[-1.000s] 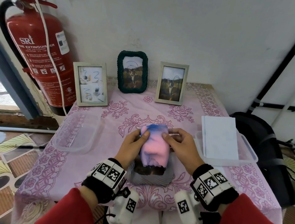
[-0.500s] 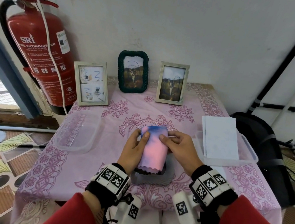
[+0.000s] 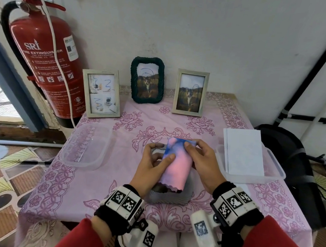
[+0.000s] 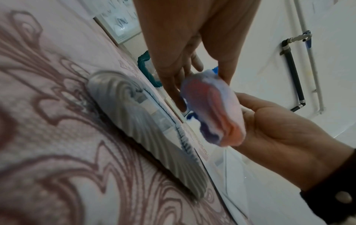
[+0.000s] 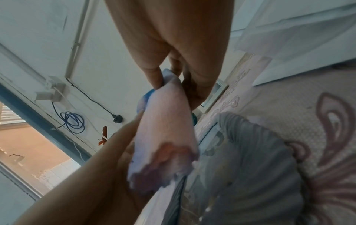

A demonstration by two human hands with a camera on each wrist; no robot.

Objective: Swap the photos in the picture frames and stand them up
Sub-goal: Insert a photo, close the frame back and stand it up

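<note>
Nearest the camera, a grey ribbed picture frame lies flat on the table under its pink floral cloth, close to the front edge. Right above it, both hands share a pink-and-blue cloth with a scalloped dark hem, lifted off the frame; the hem hangs just over the frame's near part. The left hand is curled onto the cloth's left edge, thumb pressed on top and fingers tucked behind. The right hand pinches the upper right corner, thumb over the blue top edge. In the left wrist view the cloth is bunched between the two hands, clear of the frame.

Further out, a clear plastic container sits to the left, and a second clear tub to the right carries a stack of white sheets. At the back three frames stand upright against the wall: a pale wooden frame with four small pictures, a dark green rope-edged frame, and a light wooden frame with a landscape photo. A red fire extinguisher hangs left of them.
</note>
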